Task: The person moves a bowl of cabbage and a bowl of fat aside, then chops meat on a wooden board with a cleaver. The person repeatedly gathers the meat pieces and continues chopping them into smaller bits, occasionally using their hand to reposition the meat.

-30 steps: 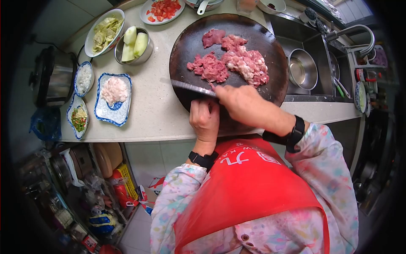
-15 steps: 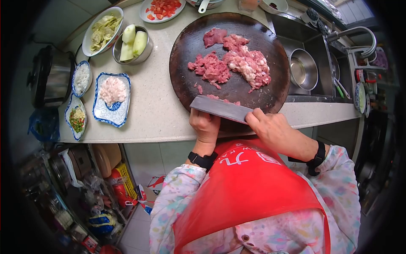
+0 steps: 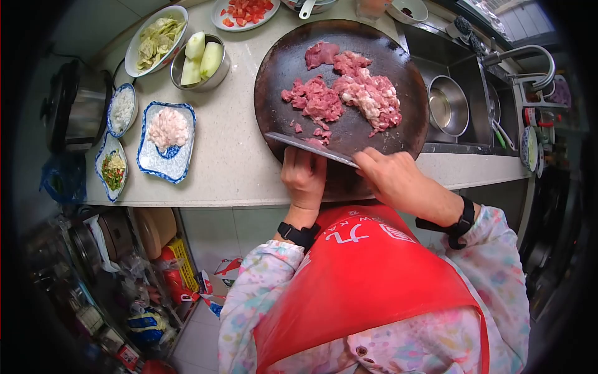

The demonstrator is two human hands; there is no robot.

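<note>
A cleaver lies across the near side of a round dark chopping board, its blade tilted so a broad face shows. My right hand grips it at the right end. Just behind the blade is my left hand, fingers curled; whatever they press on is hidden by the blade. Small meat bits lie along the blade's far side. Farther up the board sit a pile of chopped red meat, a fattier, paler pile and a darker chunk of meat.
To the left stand a patterned dish of pale minced meat, a steel bowl of peeled vegetable pieces, a bowl of pale slices and a dish of chopped seasonings. A sink with a steel basin lies right.
The cleaver has shifted slightly left, and its blade now shows narrower and more slanted. My right hand has moved a little left with it. More meat bits show beyond the blade.
</note>
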